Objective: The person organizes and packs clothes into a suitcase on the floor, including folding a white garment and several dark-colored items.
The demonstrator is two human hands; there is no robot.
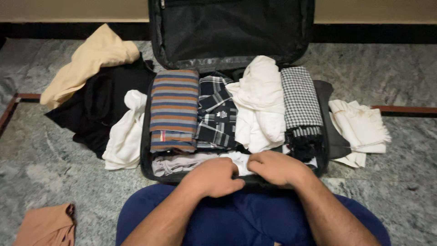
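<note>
Both hands press on a small white folded cloth (240,162) at the near edge of an open black suitcase (145,150) that lies on a grey marble floor (41,155). The left hand (213,176) is curled into a loose fist on the cloth's left end; the right hand (277,167) is curled too, fingers tucked down onto its right end. The step in hand looks like tucking this piece into the front row of the case; finishing it would call for flattening it beside the pale grey garment (175,163) to its left.

Behind the cloth, four folded pieces lie side by side: a striped shirt (174,109), a dark plaid shirt (217,114), a white garment (259,105) and a black-and-white checked scarf (300,102). The raised lid (232,27) stands open at the far side.

Outside the case, five garments lie on the floor: one beige (88,61), one black (98,109) and one white (123,132) to the left, one cream (359,130) to the right, one tan (45,225) at the near left. The person's blue-clad knees (246,218) fill the foreground.
</note>
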